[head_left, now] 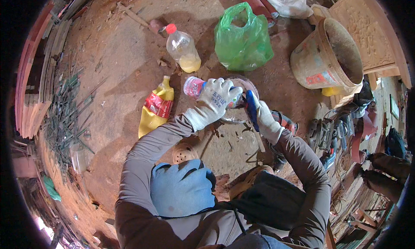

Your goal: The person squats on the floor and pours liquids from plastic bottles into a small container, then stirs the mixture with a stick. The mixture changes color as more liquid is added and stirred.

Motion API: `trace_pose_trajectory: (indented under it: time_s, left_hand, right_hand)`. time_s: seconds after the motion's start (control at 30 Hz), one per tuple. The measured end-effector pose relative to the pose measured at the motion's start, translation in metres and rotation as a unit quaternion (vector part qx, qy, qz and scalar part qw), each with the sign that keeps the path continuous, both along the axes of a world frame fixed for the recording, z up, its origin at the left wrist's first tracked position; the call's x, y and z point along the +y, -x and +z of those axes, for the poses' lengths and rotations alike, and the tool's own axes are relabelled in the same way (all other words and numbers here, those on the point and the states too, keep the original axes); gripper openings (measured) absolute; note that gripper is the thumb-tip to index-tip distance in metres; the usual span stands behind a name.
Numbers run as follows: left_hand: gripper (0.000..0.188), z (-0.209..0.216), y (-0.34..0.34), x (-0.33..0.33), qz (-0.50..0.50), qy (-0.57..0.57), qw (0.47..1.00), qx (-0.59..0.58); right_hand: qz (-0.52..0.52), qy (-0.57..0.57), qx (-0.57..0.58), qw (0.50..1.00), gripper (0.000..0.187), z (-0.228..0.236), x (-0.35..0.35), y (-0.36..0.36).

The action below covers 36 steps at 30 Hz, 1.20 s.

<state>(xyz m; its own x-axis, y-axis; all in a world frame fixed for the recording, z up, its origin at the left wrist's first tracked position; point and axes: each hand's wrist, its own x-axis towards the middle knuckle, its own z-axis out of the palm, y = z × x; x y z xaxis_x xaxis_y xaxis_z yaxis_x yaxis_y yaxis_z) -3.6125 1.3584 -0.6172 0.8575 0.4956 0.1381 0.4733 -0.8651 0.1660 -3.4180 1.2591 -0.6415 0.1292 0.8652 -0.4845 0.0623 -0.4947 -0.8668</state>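
Clock centred on the container, 12 straight ahead of you

- Centre: the pink-and-white printed container [192, 86], on its side at the near-left edge of the round vessel [250, 83], its right end partly hidden by your glove
- Your left hand [213, 99], in a white knit glove, lies over it from above, fingers curled round the barrel; this overhand grip probably keeps a smooth cylinder from rolling
- 3 o'clock: your right hand [268, 120], gloved too, fingers bent at the vessel's right side. Dark blue shows along them; whether that is the glove's coating or something grasped, I cannot tell. Hands on opposite sides likely give you steadier control
- 4 o'clock, just beyond the right wrist: a red-and-black object [290, 124], perhaps a tool, mostly covered
- 9 o'clock, near your left forearm: a yellow-filled bottle with a red label [158, 105]; standing or lying, I cannot tell
- 11 o'clock: a clear red-capped bottle [183, 52], apparently upright, since its pale-yellow liquid sits in the base
- 1 o'clock: a green plastic bag [243, 43], handle loop up, perhaps for easy picking up
- Between 2 and 3, farther out: a stained bucket [317, 61], mouth tilted away rightward, beside a carved wooden panel [367, 28]; their distance probably spares your elbows
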Motion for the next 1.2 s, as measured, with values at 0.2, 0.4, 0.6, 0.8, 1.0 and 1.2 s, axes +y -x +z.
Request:
trace_pose_trajectory:
  time_s: [0.2, 0.4, 0.6, 0.8, 1.0, 1.2]
  left_hand:
    - [0.050, -0.007, 0.004, 0.018, -0.034, 0.057, 0.993, -0.094]
    - [0.053, -0.051, -0.008, 0.073, 0.020, 0.057, 0.969, -0.241]
    - [0.077, -0.102, -0.011, 0.128, 0.220, 0.144, 0.915, -0.305]
    - [0.086, -0.167, 0.007, 0.126, 0.262, 0.222, 0.884, -0.316]
    - [0.087, -0.179, 0.018, 0.073, 0.391, 0.204, 0.851, -0.285]
    - [0.064, -0.199, 0.044, 0.020, 0.286, 0.862, 0.312, -0.280]
  right_hand:
    - [0.186, -0.232, -0.492, 0.818, 0.044, 0.050, 0.015, -0.003]
    - [0.080, -0.145, -0.269, 0.949, 0.037, 0.032, 0.031, -0.002]
    - [0.347, -0.240, -0.646, 0.636, 0.043, -0.019, -0.018, -0.068]
    - [0.516, -0.343, -0.546, 0.564, 0.039, -0.095, -0.054, -0.060]
    - [0.348, -0.215, -0.451, 0.793, 0.029, -0.078, -0.009, -0.045]
    - [0.185, -0.199, -0.421, 0.865, 0.026, -0.071, -0.011, -0.074]
